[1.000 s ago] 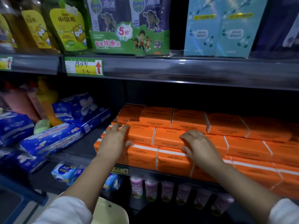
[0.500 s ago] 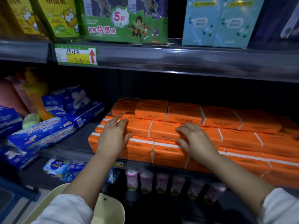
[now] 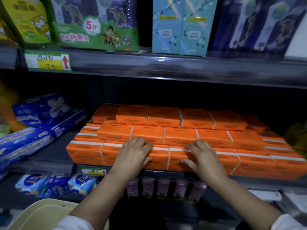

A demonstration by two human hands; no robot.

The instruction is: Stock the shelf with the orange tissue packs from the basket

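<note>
Dim shelf [image 3: 49,155] ahead: your left hand [image 3: 132,156] and right hand [image 3: 205,159] curl fingers over the front tissue packs [image 3: 86,155]. They're likely light, squashy and slick-wrapped, so grip across the long sides.

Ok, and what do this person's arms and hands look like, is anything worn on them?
The left hand and right hand are bare, with no gloves, rings or watch showing on the fingers or wrists. The forearms are uncovered. A white left sleeve and a white right sleeve begin near the elbows at the bottom edge of the picture. The fabric looks plain.
</note>
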